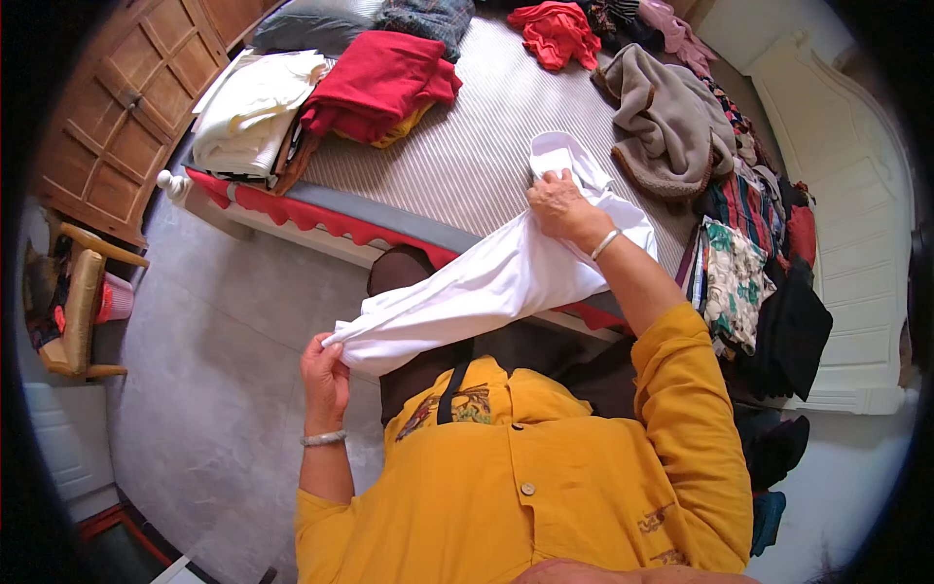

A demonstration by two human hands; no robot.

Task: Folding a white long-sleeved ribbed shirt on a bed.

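A white shirt (486,282) is stretched slantwise across my lap and the front edge of the bed. Its lower left end is pinched between the thumb and fingers of my left hand (325,375), out over the floor. Closer to the band-like, collar-shaped end, my right hand (566,206) grips the cloth, its fingers curled into the folds. That end and part of the right side rest on the striped bed sheet (428,180). Folds hide the rest of the shirt's shape.
Folded white clothes (255,107) and a red folded stack (379,83) lie at the bed's left. A grey-brown fleece (666,122), an orange-red garment (556,34) and heaped clothes (744,282) lie right, by the white headboard (827,204). A chair (86,302) stands left.
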